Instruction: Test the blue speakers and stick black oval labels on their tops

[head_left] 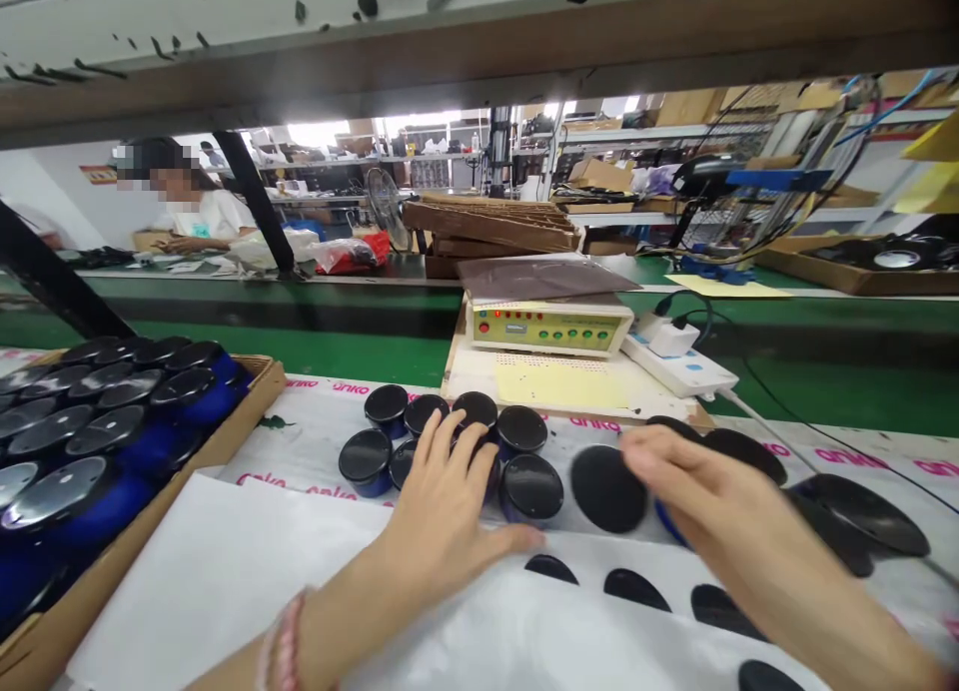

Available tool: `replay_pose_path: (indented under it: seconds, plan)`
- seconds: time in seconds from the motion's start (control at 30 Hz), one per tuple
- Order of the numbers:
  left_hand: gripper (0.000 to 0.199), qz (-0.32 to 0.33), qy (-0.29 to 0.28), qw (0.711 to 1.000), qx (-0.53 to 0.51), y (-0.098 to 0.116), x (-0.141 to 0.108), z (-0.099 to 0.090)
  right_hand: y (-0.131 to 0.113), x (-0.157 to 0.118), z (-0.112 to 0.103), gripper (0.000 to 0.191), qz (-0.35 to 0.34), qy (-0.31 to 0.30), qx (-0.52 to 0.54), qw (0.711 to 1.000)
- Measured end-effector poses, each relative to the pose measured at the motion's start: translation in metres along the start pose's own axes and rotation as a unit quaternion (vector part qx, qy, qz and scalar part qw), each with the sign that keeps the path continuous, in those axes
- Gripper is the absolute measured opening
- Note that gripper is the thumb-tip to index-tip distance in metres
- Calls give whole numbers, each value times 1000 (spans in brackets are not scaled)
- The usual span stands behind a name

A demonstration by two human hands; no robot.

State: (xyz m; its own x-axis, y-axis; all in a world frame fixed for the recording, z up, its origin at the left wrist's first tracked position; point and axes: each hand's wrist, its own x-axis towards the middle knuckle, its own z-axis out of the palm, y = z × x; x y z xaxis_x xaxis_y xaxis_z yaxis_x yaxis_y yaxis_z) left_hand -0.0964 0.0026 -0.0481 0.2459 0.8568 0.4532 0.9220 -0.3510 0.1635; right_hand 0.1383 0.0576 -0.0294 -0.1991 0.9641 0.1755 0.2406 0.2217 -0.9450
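My left hand (450, 501) is spread open over a cluster of round blue pieces with black tops (531, 486), its fingertips reaching over several of them. Right of the cluster, my right hand (685, 471) pinches the upper edge of a thin black disc (608, 488), slightly blurred. Beneath my wrists lie white sheets (479, 631) carrying black round shapes (636, 588) that look like stickers. The top sheet partly covers some of these shapes. Behind my right hand, part of another blue piece and more black round tops (745, 454) are visible.
At left stands a cardboard box (255, 391) packed with black-topped blue pieces. A control box (550, 329) with buttons and a white power strip (685, 366) sit ahead. A shelf beam (450, 67) crosses overhead. Another person (202, 212) sits across at far left.
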Motion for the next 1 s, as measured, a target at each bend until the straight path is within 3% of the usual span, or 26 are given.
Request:
replay_pose_path:
  seconds: [0.1, 0.2, 0.37, 0.57, 1.0]
  plan:
    - [73, -12, 3, 1000, -24, -4, 11, 24, 14, 13, 41, 34, 123, -30, 135, 983]
    - [67, -15, 28, 998, -46, -6, 10, 40, 30, 13, 61, 37, 155, -24, 191, 969]
    - [67, -9, 58, 996, -62, -6, 9, 41, 43, 12, 60, 36, 142, -28, 160, 976]
    - [65, -11, 47, 997, -66, -6, 11, 40, 48, 13, 61, 33, 146, -46, 131, 979]
    - [63, -8, 40, 998, -55, -7, 12, 40, 41, 13, 63, 36, 80, -30, 48, 995]
